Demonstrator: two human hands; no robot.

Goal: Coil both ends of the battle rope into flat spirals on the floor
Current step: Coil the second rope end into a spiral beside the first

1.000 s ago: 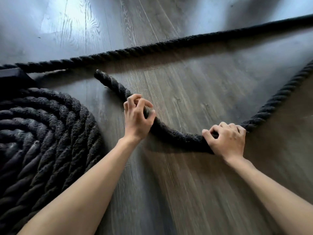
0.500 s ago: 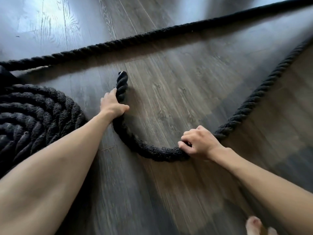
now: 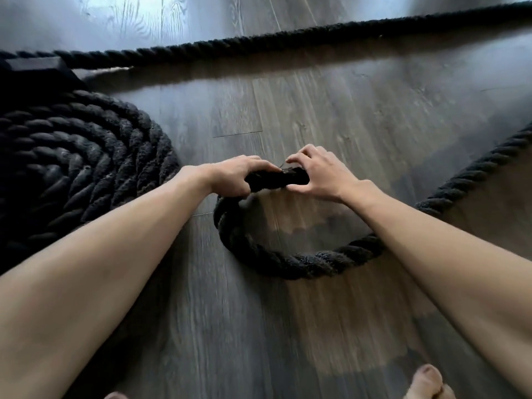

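You are now bringing both hands together at the rope end (image 3: 277, 180). Half a second ago it was pointing away from you, with only your left hand beside it. The battle rope (image 3: 288, 263) is curling into a nearly closed ring on the floor (image 3: 345, 110) in front of you. Your left hand (image 3: 236, 177) is wrapping its fingers round the rope just behind the tip. Your right hand (image 3: 319, 177), which was gripping farther along the curve, is now closing its thumb and curled fingers on the tip itself. The finished spiral (image 3: 86, 168) is lying flat to your left, cut off by the frame edge. Your right forearm is covering the stretch where the ring runs on toward the right. Your hands are hiding most of the tip and blur is smearing the rest, so I cannot tell whether it is touching the floor.
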